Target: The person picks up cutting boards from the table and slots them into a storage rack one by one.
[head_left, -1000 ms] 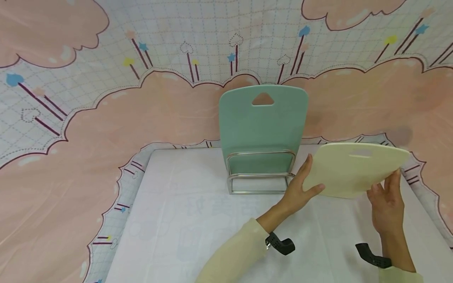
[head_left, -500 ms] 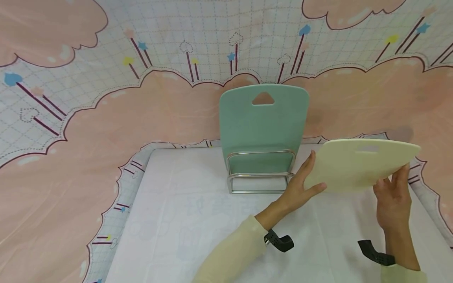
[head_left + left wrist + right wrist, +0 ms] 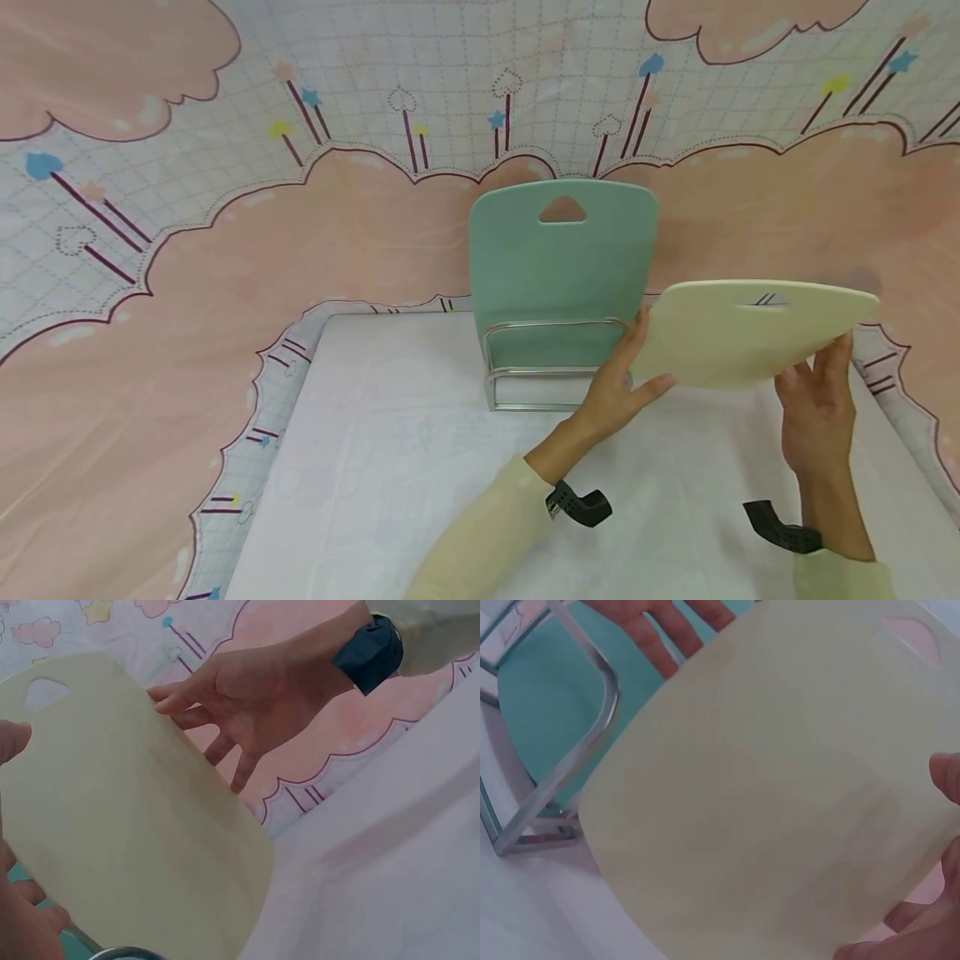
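Note:
A pale yellow cutting board [image 3: 750, 342] with a slot handle is held between both hands, tilted above the table to the right of the rack. My left hand [image 3: 611, 392] grips its left edge, thumb on the near face and fingers behind. The right hand [image 3: 817, 408] holds the opposite edge; its thumb is hidden in the head view but shows in the right wrist view. A green cutting board [image 3: 562, 258] with a triangular handle hole stands upright in a silver wire rack [image 3: 551, 408]. The left hand overlaps the rack's right side in the head view.
A white-covered table [image 3: 375, 467] lies beneath. Behind it hangs a pink and white patterned cloth [image 3: 375, 242], which also shows along the table's left and right sides. Black straps with camera mounts [image 3: 581, 504] sit on both wrists.
The yellow board has risen, first shifting right and then back left towards the rack, with both hands on it. The green board and rack stay in place.

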The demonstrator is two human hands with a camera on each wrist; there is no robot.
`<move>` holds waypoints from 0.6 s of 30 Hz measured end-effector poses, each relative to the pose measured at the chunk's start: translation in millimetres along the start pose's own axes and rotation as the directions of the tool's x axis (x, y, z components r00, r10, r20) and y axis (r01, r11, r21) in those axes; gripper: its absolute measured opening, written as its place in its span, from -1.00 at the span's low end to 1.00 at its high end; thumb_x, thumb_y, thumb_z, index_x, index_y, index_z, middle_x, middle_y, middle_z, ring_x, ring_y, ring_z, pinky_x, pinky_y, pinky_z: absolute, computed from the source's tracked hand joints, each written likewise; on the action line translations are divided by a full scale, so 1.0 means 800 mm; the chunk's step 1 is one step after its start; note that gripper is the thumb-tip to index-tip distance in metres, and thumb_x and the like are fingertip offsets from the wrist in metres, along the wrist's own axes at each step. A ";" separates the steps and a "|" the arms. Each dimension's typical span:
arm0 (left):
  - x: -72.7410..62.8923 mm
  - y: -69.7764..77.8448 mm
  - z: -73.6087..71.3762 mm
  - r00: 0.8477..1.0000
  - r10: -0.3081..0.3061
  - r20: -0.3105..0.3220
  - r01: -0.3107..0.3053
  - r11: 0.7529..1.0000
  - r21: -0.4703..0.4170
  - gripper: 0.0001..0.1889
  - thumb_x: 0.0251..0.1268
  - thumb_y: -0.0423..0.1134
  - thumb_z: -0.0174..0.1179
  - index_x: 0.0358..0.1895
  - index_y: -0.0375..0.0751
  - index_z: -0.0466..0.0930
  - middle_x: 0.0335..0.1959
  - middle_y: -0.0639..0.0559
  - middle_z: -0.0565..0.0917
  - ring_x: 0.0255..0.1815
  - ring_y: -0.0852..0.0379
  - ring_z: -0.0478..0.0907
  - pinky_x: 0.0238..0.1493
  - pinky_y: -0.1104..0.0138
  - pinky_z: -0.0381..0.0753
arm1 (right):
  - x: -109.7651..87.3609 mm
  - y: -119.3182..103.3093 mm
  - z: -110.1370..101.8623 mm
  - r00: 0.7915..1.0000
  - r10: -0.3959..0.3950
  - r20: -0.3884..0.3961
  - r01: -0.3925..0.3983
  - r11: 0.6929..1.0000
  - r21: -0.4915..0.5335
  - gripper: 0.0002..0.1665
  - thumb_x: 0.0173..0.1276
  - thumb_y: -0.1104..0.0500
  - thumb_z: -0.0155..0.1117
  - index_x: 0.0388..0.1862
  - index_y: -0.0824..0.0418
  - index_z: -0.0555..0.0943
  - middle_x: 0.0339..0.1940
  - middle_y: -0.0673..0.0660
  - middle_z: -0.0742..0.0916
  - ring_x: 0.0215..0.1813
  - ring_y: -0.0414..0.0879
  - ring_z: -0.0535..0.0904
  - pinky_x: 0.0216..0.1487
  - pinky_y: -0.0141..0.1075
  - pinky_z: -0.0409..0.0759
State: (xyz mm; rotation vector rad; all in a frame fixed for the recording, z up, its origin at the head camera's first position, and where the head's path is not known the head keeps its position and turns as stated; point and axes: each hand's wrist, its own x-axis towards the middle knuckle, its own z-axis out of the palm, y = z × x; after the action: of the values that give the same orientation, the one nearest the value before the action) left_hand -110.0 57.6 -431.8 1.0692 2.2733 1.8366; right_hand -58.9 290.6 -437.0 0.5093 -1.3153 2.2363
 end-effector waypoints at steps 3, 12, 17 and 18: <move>-0.003 -0.003 -0.006 1.000 -0.002 -0.007 0.002 1.000 -0.010 -0.08 0.33 -0.33 0.17 0.54 -0.04 -0.32 0.55 0.04 -0.19 0.53 0.02 -0.24 0.44 0.17 -0.12 | 0.002 0.006 0.004 1.000 -0.009 0.017 0.008 1.000 0.024 -0.11 0.30 0.71 -0.20 0.52 0.08 0.15 0.56 0.16 0.00 0.47 0.25 -0.05 0.36 -0.15 0.16; -0.017 -0.004 -0.021 1.000 -0.012 -0.017 0.011 0.999 -0.031 -0.08 0.37 -0.37 0.12 0.54 0.07 -0.37 0.56 -0.02 -0.24 0.52 0.13 -0.26 0.45 0.14 -0.14 | 0.002 0.019 0.013 0.999 -0.014 0.033 0.015 0.999 -0.039 -0.09 0.30 0.72 -0.24 0.51 0.04 0.18 0.55 0.19 0.03 0.47 0.25 -0.04 0.37 -0.18 0.15; -0.022 -0.005 -0.025 0.999 -0.006 -0.035 0.005 0.999 -0.038 -0.09 0.35 -0.37 0.14 0.54 -0.01 -0.34 0.56 -0.02 -0.24 0.52 0.13 -0.27 0.45 0.14 -0.15 | 0.000 0.024 0.018 0.999 0.000 0.036 0.003 0.997 -0.074 -0.09 0.31 0.70 -0.21 0.53 0.04 0.13 0.56 0.18 0.02 0.48 0.23 -0.04 0.39 -0.19 0.14; -0.023 -0.006 -0.026 0.999 -0.007 -0.036 0.006 0.999 -0.042 -0.09 0.35 -0.37 0.13 0.54 -0.02 -0.34 0.56 -0.02 -0.24 0.52 0.13 -0.27 0.45 0.14 -0.15 | 0.000 0.025 0.019 0.999 0.006 0.035 -0.003 0.996 -0.084 -0.08 0.30 0.71 -0.22 0.53 0.05 0.11 0.56 0.18 0.02 0.48 0.23 -0.03 0.38 -0.19 0.15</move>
State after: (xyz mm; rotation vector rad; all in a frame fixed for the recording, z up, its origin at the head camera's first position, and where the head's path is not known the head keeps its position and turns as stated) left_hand -106.8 29.9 -436.8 1.0299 2.2441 1.9078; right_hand -69.5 269.0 -443.5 0.5175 -1.4223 2.1741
